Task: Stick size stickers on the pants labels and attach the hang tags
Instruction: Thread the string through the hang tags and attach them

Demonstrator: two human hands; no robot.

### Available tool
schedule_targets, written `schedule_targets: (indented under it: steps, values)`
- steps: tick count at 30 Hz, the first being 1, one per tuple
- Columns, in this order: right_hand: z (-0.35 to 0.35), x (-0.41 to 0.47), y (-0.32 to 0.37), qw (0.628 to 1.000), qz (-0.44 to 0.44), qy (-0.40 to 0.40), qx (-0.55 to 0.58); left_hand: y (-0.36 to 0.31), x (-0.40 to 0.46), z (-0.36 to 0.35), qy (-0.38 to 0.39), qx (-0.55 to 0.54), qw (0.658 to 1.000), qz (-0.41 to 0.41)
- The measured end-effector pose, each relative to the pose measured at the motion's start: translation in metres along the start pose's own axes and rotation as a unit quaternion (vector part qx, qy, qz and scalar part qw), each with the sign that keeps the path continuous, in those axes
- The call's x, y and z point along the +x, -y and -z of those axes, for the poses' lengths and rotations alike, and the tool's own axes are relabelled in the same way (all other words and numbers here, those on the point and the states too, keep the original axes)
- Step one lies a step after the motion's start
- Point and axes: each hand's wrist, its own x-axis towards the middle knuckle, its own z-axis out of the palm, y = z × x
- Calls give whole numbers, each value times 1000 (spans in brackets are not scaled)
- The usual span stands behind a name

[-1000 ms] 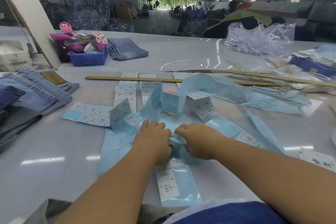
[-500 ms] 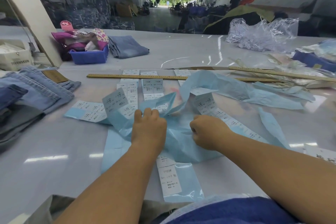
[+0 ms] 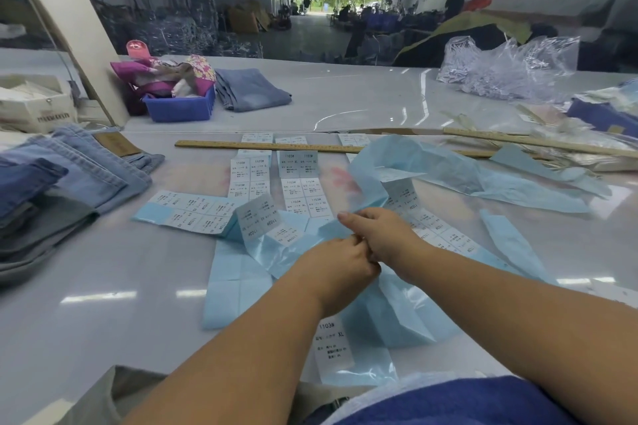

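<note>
Head view: the blue sticker strip [image 3: 348, 179] is pinched at centre frame between the curled fingers of the left hand [image 3: 336, 260] and right hand [image 3: 383, 235], knuckles touching, its long axis running away toward the upper right, both hands equally near.

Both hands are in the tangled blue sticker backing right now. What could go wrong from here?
1. The left hand and right hand pinch the blue backing strip together; pulling might tear it or crease stickers.
2. The lifted strip drapes over the sticker sheets; dragging it may shift or mix sizes.
3. The XL sticker near the table edge could get swept off.
</note>
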Motion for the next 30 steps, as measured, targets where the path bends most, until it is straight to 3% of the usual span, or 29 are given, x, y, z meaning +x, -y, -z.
schedule_targets:
  steps: [7, 10, 12, 15, 18, 20, 23, 25, 28, 30]
  values:
    - [9, 5, 1, 993, -48, -99, 40, -12, 3, 3, 3, 9, 998, -66]
    - [15, 5, 0, 992, -63, -107, -8, -9, 0, 2, -71, -37, 994, -68]
    - [19, 3, 1, 994, -53, -92, 2, -2, -3, 3, -139, -84, 987, -15]
    - [23, 1, 1, 996, -32, -79, 33, 9, -5, 3, -194, -120, 965, 131]
    - [21, 2, -2, 997, -25, -61, 44, 18, -5, -2, -190, -156, 935, 256]
    - [19, 2, -2, 998, -20, -31, 50, 22, -5, -4, -186, -191, 914, 306]
    - [17, 1, 0, 999, -20, -9, 39, 24, -4, -8, -119, -201, 907, 349]
    - [17, 1, 2, 999, -25, -7, 25, 26, -4, -7, -84, -303, 872, 375]
    - [15, -2, 3, 999, -38, 10, 16, 28, 2, -1, -108, -510, 766, 376]
    - [13, -4, 2, 998, -38, 39, 18, 25, 5, 4, -124, -568, 726, 367]
